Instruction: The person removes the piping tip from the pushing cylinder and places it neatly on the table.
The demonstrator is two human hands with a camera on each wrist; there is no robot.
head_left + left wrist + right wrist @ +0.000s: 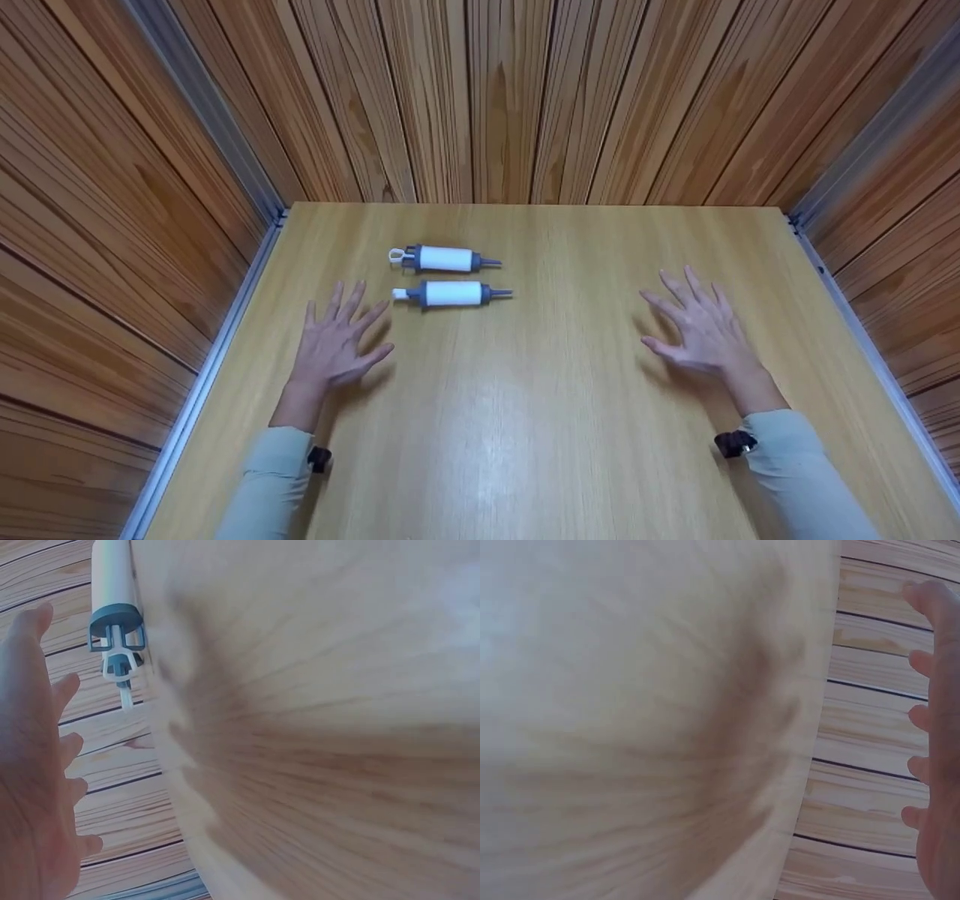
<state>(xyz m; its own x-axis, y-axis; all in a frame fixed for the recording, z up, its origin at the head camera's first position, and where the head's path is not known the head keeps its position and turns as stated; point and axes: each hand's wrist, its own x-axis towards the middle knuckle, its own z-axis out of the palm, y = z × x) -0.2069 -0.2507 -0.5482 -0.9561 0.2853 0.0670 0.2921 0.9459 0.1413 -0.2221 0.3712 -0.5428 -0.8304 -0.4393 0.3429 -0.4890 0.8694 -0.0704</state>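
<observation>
Two syringe-like tubes lie side by side on the wooden table, the far tube [445, 259] and the near tube [453, 294]. Each has a white barrel, dark grey-blue end caps, a thin nozzle pointing right and a white piece at its left end; on the far one that piece is a loop. My left hand [336, 349], fingers spread and palm down, is just left of and nearer than the tubes, holding nothing. In the left wrist view one tube [112, 577] shows beyond the fingers. Over the table's right side, my right hand [701, 330] is likewise spread, holding nothing.
The wooden table [487, 420] has plank walls at the back [502, 112], left and right. Metal rails [202, 375] run along its sides. Dark wrist devices [319, 459] sit at both sleeve cuffs.
</observation>
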